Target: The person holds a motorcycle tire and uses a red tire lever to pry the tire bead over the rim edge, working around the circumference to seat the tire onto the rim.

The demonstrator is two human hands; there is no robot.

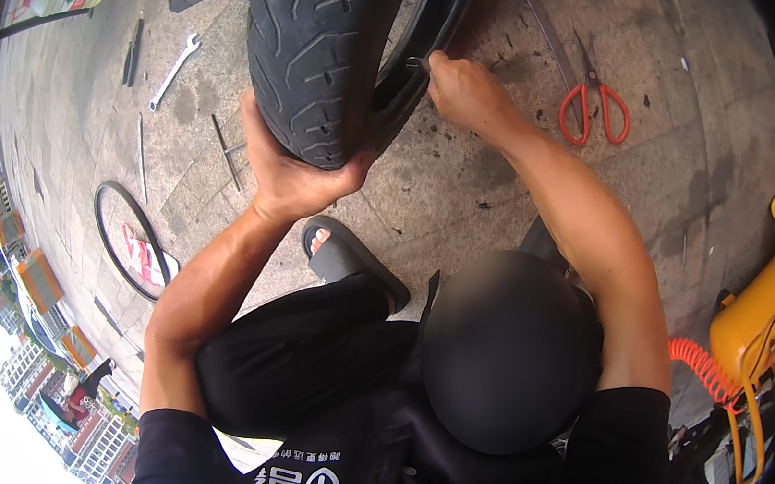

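A black treaded tyre (310, 49) stands upright in front of me at the top of the view, its open side and inner edge turned to the right. My left hand (297, 178) wraps round the tyre's near lower end, thumb and fingers on either side of the tread. At the tyre's right edge, my right hand (461, 91) is closed in a fist. A small dark tip (417, 64) sticks out from its fingers toward the tyre's rim; most of whatever it belongs to is hidden in the fist.
Scissors with red handles (595, 111) lie on the paving at right; a wrench (174, 71), a thin rod (142, 157) and a black rubber ring (100, 207) lie at left. A yellow tank (755, 307) with an orange coiled hose (703, 368) stands far right.
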